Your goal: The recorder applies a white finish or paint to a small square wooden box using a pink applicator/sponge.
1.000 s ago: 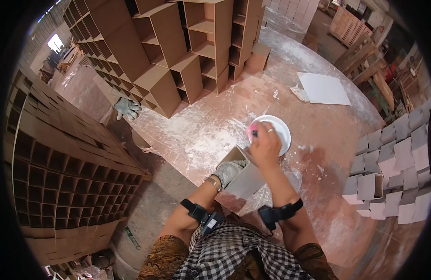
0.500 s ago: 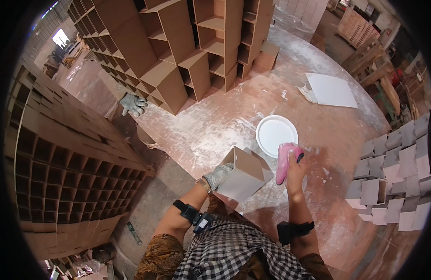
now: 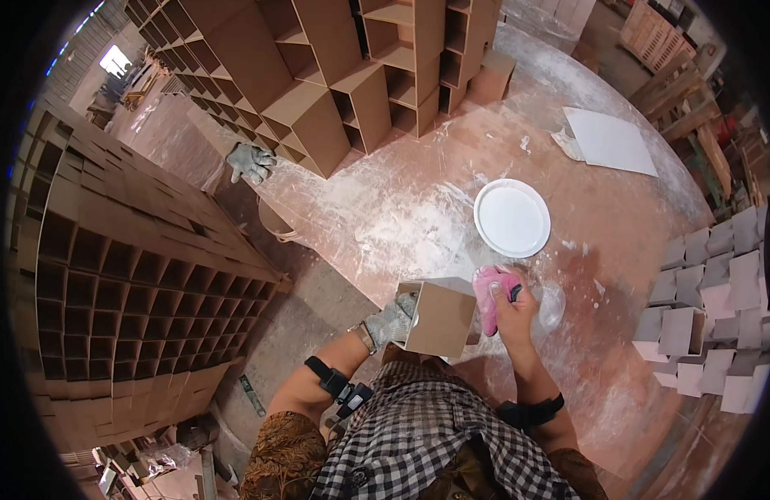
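Note:
My left hand (image 3: 393, 323), in a grey knit glove, grips a small brown board box (image 3: 441, 321) by its left end, with some of the fingers reaching into the opening. A plain brown side of the box faces up. Just right of it, my bare right hand (image 3: 515, 310) is closed around a soft pink pad (image 3: 486, 300), like a sponge, with a dark patch near the thumb. The pad sits at the box's right edge; I cannot tell whether they touch. Beyond my right hand lies a round white lid-like dish (image 3: 511, 218) on the powder-streaked table (image 3: 385, 225).
Brown box stacks (image 3: 318, 125) rise at the far side, with another tall stack (image 3: 135, 283) on the left. Whitish boxes (image 3: 718, 308) are piled at the right. A grey glove (image 3: 250, 162) rests by the table's left edge; a white sheet (image 3: 610, 142) lies far right.
My left hand has turned the box, so a brown side now faces up instead of the whitish one. My right hand has brought the pink pad left, beside the box. The view has shifted slightly.

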